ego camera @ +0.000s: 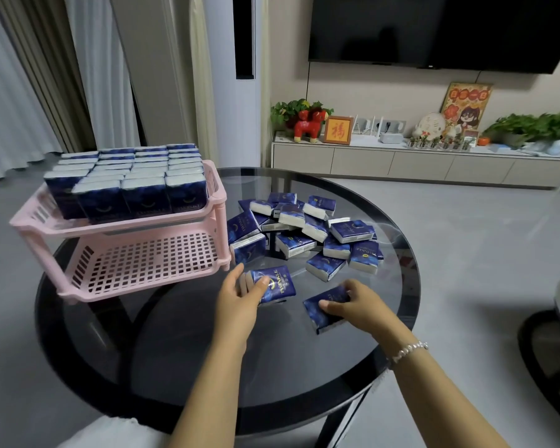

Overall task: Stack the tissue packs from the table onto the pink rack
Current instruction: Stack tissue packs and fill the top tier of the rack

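Left hand (236, 297) fingers (262, 282) are curling round a tissue pack (274, 284); right hand (358, 303) is gripping another pack (324, 310), both low over the bench (175, 350). Packs are likely handling light, soft, slick-wrapped; gripping across the broad faces seems best. Loose pile (304, 231) is lying beside the pink rack (126, 263), whose lower tier is sitting bare.

Soft, even indoor light; faint reflections sheen the round dark glass table (181, 334). Wide-angle distortion bends the edges, and the far green potted plants (530, 126) look slightly blurred.
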`<act>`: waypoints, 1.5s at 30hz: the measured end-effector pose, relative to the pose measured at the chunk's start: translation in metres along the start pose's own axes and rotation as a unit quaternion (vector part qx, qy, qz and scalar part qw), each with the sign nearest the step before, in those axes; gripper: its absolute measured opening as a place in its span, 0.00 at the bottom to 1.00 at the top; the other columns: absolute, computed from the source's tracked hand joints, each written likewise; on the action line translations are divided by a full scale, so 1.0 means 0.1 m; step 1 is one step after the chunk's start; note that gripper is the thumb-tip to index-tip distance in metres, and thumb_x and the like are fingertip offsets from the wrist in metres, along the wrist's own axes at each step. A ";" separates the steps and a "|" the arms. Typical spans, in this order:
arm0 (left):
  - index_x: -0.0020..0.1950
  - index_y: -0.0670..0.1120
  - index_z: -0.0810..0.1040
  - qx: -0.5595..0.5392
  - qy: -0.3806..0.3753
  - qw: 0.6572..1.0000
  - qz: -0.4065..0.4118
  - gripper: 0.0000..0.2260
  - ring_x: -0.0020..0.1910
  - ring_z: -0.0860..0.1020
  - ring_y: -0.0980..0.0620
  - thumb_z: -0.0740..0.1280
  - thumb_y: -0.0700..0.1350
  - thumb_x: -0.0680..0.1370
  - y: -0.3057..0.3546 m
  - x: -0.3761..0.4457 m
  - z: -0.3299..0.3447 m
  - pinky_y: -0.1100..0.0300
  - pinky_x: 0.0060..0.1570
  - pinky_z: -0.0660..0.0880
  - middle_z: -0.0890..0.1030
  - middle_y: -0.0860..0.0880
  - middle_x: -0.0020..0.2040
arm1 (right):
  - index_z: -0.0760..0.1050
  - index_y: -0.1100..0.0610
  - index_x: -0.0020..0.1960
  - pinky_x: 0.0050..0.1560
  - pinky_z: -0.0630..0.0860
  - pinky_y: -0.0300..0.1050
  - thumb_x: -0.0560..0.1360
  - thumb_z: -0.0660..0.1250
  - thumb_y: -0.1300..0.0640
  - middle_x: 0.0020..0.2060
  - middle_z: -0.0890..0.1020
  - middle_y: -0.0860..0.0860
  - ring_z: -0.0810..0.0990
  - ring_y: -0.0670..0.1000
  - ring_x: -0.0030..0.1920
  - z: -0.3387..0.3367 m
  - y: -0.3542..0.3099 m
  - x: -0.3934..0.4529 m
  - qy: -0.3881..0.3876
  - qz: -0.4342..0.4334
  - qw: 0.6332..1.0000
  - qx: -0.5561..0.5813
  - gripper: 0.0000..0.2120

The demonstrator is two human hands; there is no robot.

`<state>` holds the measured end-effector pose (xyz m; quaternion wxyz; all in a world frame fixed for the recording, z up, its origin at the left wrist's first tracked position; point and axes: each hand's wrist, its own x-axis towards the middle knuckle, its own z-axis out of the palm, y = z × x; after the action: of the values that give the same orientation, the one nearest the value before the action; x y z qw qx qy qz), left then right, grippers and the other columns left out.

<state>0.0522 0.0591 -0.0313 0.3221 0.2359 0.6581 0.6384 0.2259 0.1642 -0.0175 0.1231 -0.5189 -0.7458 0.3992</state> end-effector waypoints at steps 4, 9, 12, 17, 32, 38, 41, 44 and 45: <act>0.71 0.52 0.69 0.002 0.001 1.000 0.010 0.24 0.69 0.69 0.51 0.69 0.45 0.76 0.04 -0.02 -0.03 0.60 0.60 0.68 0.68 0.49 0.73 | 0.75 0.62 0.51 0.37 0.71 0.39 0.75 0.68 0.54 0.42 0.81 0.54 0.78 0.49 0.39 0.07 0.06 -0.03 0.070 -0.012 0.971 0.228 0.11; 0.73 0.53 0.66 0.012 -0.072 0.997 0.021 0.22 0.70 0.67 0.55 0.65 0.47 0.79 0.11 -0.10 0.00 0.59 0.65 0.66 0.68 0.50 0.73 | 0.76 0.60 0.52 0.43 0.71 0.45 0.77 0.65 0.55 0.43 0.81 0.55 0.78 0.52 0.42 0.25 -0.05 -0.11 0.040 -0.054 0.934 0.352 0.08; 0.72 0.58 0.66 0.067 -0.108 0.991 0.051 0.19 0.65 0.66 0.61 0.60 0.52 0.81 0.16 -0.15 0.00 0.63 0.63 0.63 0.68 0.54 0.72 | 0.75 0.60 0.52 0.40 0.72 0.44 0.76 0.66 0.55 0.42 0.80 0.56 0.77 0.52 0.40 0.38 -0.13 -0.11 0.020 -0.074 0.929 0.361 0.09; 0.74 0.65 0.58 0.135 -0.169 0.975 0.043 0.30 0.72 0.62 0.56 0.61 0.65 0.73 0.18 -0.14 -0.04 0.56 0.66 0.61 0.62 0.57 0.74 | 0.73 0.57 0.48 0.38 0.75 0.39 0.75 0.68 0.54 0.40 0.80 0.52 0.76 0.49 0.36 0.51 -0.15 -0.11 0.005 -0.090 0.941 0.326 0.08; 0.66 0.60 0.66 0.284 -0.236 0.925 0.095 0.37 0.72 0.62 0.57 0.80 0.50 0.63 0.24 -0.06 -0.31 0.52 0.70 0.64 0.55 0.60 0.76 | 0.58 0.33 0.70 0.56 0.77 0.58 0.70 0.71 0.62 0.64 0.74 0.46 0.77 0.59 0.56 0.18 -0.28 0.03 -0.249 -0.236 0.939 0.026 0.39; 0.76 0.52 0.58 0.199 -0.211 0.956 0.038 0.41 0.62 0.71 0.56 0.76 0.41 0.69 0.27 -0.08 -0.35 0.58 0.61 0.71 0.63 0.55 0.73 | 0.63 0.41 0.69 0.53 0.79 0.56 0.69 0.74 0.62 0.65 0.72 0.41 0.79 0.62 0.53 0.25 -0.22 0.07 -0.212 -0.196 0.953 0.093 0.35; 0.73 0.56 0.62 0.206 -0.248 0.946 0.031 0.33 0.59 0.76 0.59 0.71 0.38 0.74 0.26 -0.08 -0.37 0.58 0.64 0.70 0.72 0.58 0.67 | 0.61 0.45 0.71 0.49 0.78 0.53 0.69 0.75 0.60 0.64 0.73 0.41 0.78 0.51 0.40 0.26 -0.21 0.04 -0.198 -0.209 0.954 0.084 0.37; 0.75 0.59 0.56 0.248 -0.272 0.930 0.016 0.31 0.61 0.75 0.60 0.67 0.41 0.78 0.24 -0.12 -0.39 0.54 0.69 0.66 0.70 0.59 0.68 | 0.57 0.45 0.74 0.46 0.78 0.45 0.70 0.74 0.60 0.62 0.74 0.41 0.76 0.44 0.38 0.25 -0.23 0.00 -0.190 -0.211 0.956 0.076 0.40; 0.76 0.58 0.54 0.258 -0.278 0.925 0.009 0.32 0.63 0.74 0.59 0.65 0.41 0.78 0.23 -0.13 -0.39 0.53 0.71 0.65 0.68 0.58 0.71 | 0.55 0.44 0.75 0.44 0.77 0.41 0.70 0.74 0.59 0.63 0.73 0.41 0.75 0.42 0.37 0.24 -0.23 -0.01 -0.186 -0.209 0.957 0.070 0.41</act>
<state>0.0303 0.0250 -0.0075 0.4142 0.4843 0.6823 0.3581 0.1962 0.1487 -0.0163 0.0994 -0.2578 -0.8174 0.5054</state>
